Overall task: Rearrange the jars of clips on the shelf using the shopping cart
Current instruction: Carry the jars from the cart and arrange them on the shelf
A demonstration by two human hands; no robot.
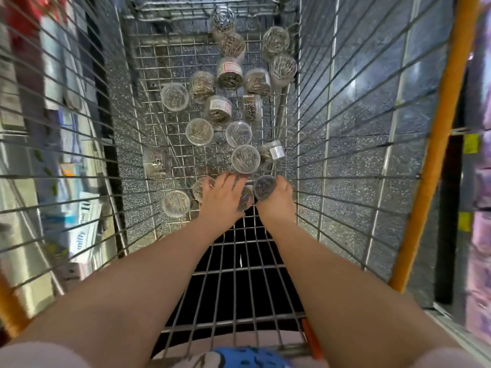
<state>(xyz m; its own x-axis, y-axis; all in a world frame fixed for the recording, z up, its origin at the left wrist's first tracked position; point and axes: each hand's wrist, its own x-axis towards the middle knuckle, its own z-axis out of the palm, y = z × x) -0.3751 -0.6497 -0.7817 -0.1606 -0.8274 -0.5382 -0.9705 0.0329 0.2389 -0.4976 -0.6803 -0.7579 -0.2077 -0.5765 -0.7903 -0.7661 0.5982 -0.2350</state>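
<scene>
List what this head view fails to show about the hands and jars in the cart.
All in the head view:
- The left hand covers a half-hidden jar; its grip is hidden.
- The right hand holds the dark jar, which hides its fingertips.
- The labelled jar: print too small to read.
- The shelf goods at left: motion-blurred.

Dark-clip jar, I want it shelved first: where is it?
Head view: the dark-clip jar is in the cart, right of centre, gripped by the right hand.

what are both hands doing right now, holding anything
Left hand: fingers spread over the jars, grip cannot be told.
Right hand: fingers curled round a jar of dark clips.
</scene>
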